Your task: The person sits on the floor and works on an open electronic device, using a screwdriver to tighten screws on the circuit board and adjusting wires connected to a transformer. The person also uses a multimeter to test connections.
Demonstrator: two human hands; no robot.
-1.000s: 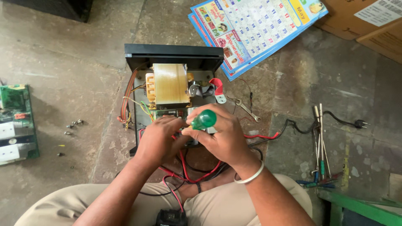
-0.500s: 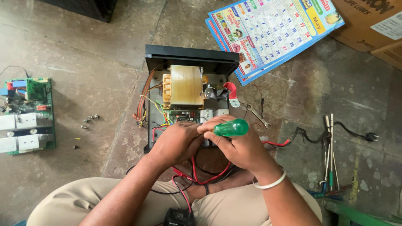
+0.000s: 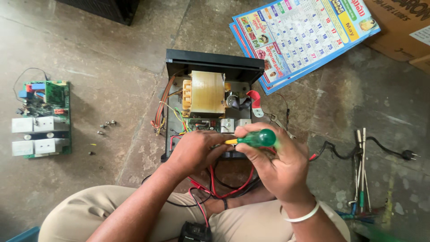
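Right hand [image 3: 280, 168] is closed around the green handle of a screwdriver [image 3: 256, 138], which I hold almost level with its yellow collar and tip pointing toward my left hand [image 3: 197, 150]. Left hand is curled shut over the tip end; what its fingers pinch I cannot tell. Both hands work above the near edge of an open black chassis [image 3: 214, 62] resting on the concrete floor [image 3: 103, 54]. Inside it, a tape-wrapped transformer [image 3: 206, 94] sits just beyond my knuckles, with coloured wiring to its left. Red and black leads [image 3: 230, 190] run beneath my wrists toward my lap. A detached circuit board [image 3: 41, 118] lies well apart on my left, loose screws [image 3: 105, 127] beside it. A wall calendar [image 3: 300, 38] lies beyond the chassis; spare tools [image 3: 360, 168] lie to my right.
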